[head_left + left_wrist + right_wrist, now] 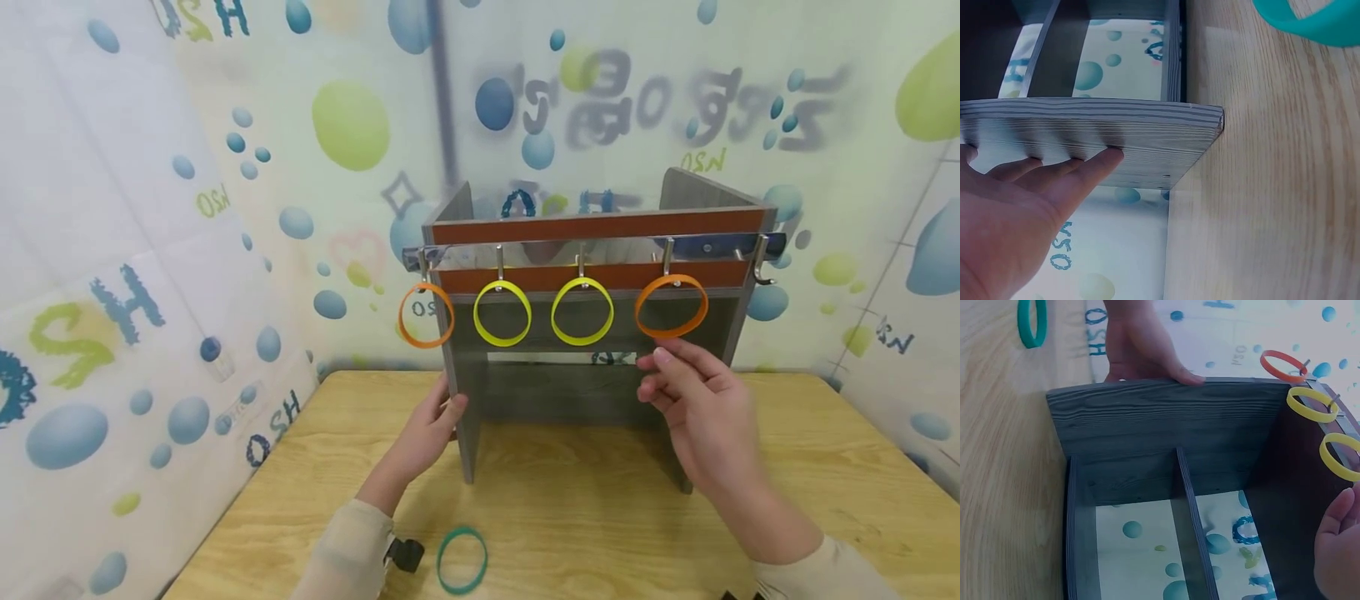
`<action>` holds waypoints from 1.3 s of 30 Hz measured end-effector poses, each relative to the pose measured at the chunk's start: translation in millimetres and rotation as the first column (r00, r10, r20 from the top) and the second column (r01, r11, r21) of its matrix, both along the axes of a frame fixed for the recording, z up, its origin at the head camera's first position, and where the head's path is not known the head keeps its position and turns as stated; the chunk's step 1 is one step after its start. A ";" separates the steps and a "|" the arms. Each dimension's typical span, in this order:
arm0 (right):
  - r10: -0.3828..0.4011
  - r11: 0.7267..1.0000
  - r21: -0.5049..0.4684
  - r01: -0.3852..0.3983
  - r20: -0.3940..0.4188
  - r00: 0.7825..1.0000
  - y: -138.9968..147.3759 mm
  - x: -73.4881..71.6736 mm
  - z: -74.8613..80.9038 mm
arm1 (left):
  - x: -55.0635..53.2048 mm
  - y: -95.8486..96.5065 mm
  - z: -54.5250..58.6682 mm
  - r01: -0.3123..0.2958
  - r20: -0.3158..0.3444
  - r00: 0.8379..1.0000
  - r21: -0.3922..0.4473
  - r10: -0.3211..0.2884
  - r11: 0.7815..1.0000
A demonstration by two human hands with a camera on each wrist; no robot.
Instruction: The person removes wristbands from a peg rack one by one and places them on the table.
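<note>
- The orange ring [702,312] at centre-right of the frame hangs at the hook [668,254] second from the right; this is your working point.
- Your right hand [708,417] sits right of centre with bent fingers, the fingertips just below that ring, touching or nearly so. No pinch shows plainly, so you cannot tell whether this grip holds it.
- The step in hand looks like placing or removing this ring; one moment does not settle which. If you are placing it, the next move likely calls for easing your fingertips away without tipping it off; if removing, for pinching the lower rim and lifting it past the hook's tip.
- Leftward along the rail [540,252], each on its own hook, hang a yellow ring [582,342], a second yellow ring [502,342] and, at the far end, another orange ring [426,344]. The end hook [761,258] on the right is bare.
- The grey stand [540,400] carries the rail; your left hand [427,429], left of centre, presses its side panel with extended fingers, probably as a brace.
- A teal ring [459,589] rests on the surface [577,508] at bottom centre. If you are hanging rings, it seems the natural one for the bare hook.
</note>
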State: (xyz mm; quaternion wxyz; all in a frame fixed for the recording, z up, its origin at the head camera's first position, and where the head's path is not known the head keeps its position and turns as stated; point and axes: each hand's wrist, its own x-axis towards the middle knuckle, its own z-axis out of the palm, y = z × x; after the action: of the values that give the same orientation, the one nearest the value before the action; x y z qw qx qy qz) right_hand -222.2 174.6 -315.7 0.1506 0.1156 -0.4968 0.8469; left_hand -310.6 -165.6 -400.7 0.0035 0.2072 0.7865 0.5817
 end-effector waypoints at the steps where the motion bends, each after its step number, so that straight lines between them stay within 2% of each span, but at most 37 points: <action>1: 0.003 1.000 -0.016 -0.003 0.003 1.000 1.1 -0.2 0.4 | 0.3 0.3 -0.2 -0.001 0.001 1.000 0.002 0.001 1.000; 9: 0.012 0.997 -0.074 -0.009 0.047 0.999 8.3 -4.6 0.1 | 1.2 1.5 -0.5 0.001 -0.013 1.000 0.011 -0.001 1.000; 19: 0.030 0.995 -0.095 -0.033 -0.035 0.999 5.0 -5.7 2.9 | 0.7 2.1 -0.3 0.010 -0.021 1.000 0.009 -0.010 1.000; 31: -0.039 0.989 -0.146 0.029 -0.067 0.997 -2.9 -2.8 11.3 | 1.1 2.3 -0.2 0.039 -0.015 0.999 0.013 -0.039 0.999; 39: -0.038 0.989 -0.147 0.024 -0.096 0.995 -3.7 -1.5 18.6 | 0.9 1.4 -1.3 0.036 -0.019 0.999 0.020 -0.036 0.999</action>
State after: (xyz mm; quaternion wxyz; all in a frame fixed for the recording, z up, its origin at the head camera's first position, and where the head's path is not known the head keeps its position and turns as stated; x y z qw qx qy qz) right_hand -223.7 170.9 -297.2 0.1959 0.1381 -0.4273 0.8718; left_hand -309.7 -164.3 -402.0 0.0045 0.2267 0.7768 0.5875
